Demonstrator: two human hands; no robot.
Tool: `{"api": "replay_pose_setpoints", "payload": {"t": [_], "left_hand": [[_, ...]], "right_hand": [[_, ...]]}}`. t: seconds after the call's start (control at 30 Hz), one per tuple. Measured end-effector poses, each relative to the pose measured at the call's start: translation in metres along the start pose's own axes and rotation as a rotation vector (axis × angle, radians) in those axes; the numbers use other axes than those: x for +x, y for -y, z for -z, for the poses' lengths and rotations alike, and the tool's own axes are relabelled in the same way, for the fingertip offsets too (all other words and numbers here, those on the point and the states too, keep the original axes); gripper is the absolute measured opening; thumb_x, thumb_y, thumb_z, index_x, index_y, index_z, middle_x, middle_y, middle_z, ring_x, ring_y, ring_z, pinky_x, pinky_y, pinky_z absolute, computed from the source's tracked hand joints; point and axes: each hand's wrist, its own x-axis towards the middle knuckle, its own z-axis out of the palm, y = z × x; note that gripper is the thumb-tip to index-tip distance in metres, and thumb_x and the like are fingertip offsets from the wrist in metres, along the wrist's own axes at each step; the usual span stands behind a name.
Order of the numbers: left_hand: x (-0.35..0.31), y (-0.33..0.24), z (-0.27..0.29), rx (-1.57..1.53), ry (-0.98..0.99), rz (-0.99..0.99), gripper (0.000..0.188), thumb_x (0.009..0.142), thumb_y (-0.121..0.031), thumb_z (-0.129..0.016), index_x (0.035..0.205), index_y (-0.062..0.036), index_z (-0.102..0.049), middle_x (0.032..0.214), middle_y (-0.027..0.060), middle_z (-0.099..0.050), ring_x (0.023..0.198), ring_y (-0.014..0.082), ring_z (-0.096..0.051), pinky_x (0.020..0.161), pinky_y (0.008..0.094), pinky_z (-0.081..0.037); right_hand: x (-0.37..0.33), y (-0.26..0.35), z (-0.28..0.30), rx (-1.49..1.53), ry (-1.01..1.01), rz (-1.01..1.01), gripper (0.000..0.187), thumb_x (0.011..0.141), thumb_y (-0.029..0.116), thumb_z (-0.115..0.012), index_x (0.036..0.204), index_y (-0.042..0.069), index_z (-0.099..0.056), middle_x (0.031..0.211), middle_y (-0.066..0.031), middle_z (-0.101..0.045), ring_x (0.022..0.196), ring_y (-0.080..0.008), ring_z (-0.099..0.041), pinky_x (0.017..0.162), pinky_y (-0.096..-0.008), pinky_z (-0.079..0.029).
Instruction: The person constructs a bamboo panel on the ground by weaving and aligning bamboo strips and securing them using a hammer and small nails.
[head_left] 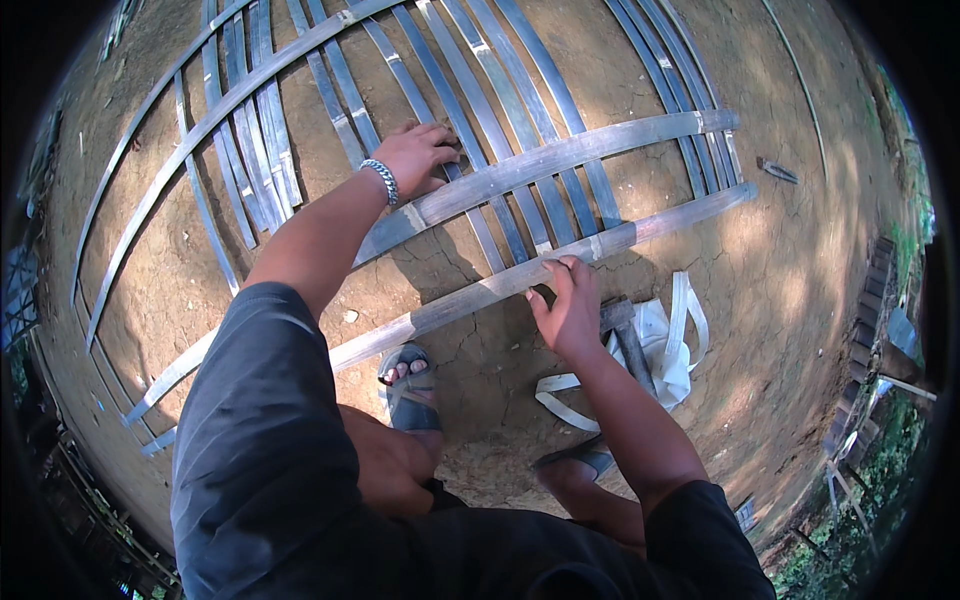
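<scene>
Long flat bamboo strips lie crossed in a lattice on the ground. My left hand (415,155), with a chain bracelet at the wrist, reaches past the wide middle cross strip (540,165). Its fingers curl down over a narrow grey bamboo strip (482,235); the fingertips are partly hidden. The nearest long bamboo strip (460,310) runs slantwise in front of my feet. At its near edge is my right hand (572,310), fingertips touching the edge, thumb spread apart below it. Several narrow strips end at or near this strip.
Beside my right forearm lie a white bag with straps (675,345) and a dark-headed tool (630,345) on it. A small bladed tool (777,171) rests on the bare earth (780,270) to the right. My sandalled foot (408,390) is close to the nearest strip.
</scene>
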Motion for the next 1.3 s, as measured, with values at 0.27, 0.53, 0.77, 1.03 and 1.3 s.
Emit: {"api": "replay_pose_setpoints", "payload": {"t": [0.27,0.53,0.77,1.03,1.3], "left_hand": [[0.000,0.002,-0.003,-0.093,-0.019,-0.034,0.044,0.080,-0.019,-0.082,0.123,-0.0129,-0.071,0.141,0.0067,-0.060,0.139,0.0294,-0.050,0.118,0.0432,-0.041],[0.002,0.010,-0.011,-0.208,-0.058,-0.020,0.036,0.080,-0.019,-0.084,0.116,-0.0151,-0.077,0.134,0.0066,-0.064,0.133,0.0290,-0.055,0.112,0.0401,-0.049],[0.002,0.017,-0.025,-0.215,-0.137,-0.064,0.038,0.077,-0.023,-0.087,0.113,-0.0175,-0.078,0.130,0.0050,-0.066,0.132,0.0279,-0.056,0.109,0.0403,-0.051],[0.004,0.018,-0.022,-0.267,-0.140,-0.090,0.041,0.073,-0.020,-0.089,0.112,-0.0179,-0.078,0.127,0.0040,-0.066,0.131,0.0299,-0.057,0.108,0.0432,-0.051],[0.004,0.020,-0.022,-0.308,-0.130,-0.109,0.041,0.072,-0.017,-0.089,0.111,-0.0158,-0.078,0.125,0.0055,-0.066,0.132,0.0303,-0.056,0.109,0.0433,-0.051]], "right_hand": [[0.038,-0.019,-0.010,-0.277,-0.148,0.016,0.061,0.090,0.036,-0.073,0.142,0.009,-0.053,0.152,-0.0198,-0.042,0.145,-0.0406,-0.035,0.116,-0.0645,-0.027],[0.078,-0.016,-0.025,-0.299,-0.136,-0.078,0.061,0.101,0.042,-0.059,0.152,0.013,-0.044,0.161,-0.0211,-0.034,0.153,-0.0393,-0.025,0.122,-0.0674,-0.014],[0.089,-0.016,-0.050,-0.297,-0.128,-0.170,0.061,0.103,0.044,-0.054,0.155,0.016,-0.040,0.162,-0.0203,-0.031,0.154,-0.0391,-0.022,0.122,-0.0675,-0.011],[0.088,-0.018,-0.052,-0.334,-0.121,-0.164,0.059,0.104,0.044,-0.052,0.156,0.018,-0.038,0.162,-0.0190,-0.030,0.154,-0.0388,-0.021,0.121,-0.0686,-0.012],[0.089,-0.019,-0.055,-0.350,-0.137,-0.168,0.059,0.102,0.040,-0.055,0.156,0.019,-0.040,0.161,-0.0165,-0.030,0.152,-0.0370,-0.023,0.120,-0.0672,-0.013]]}}
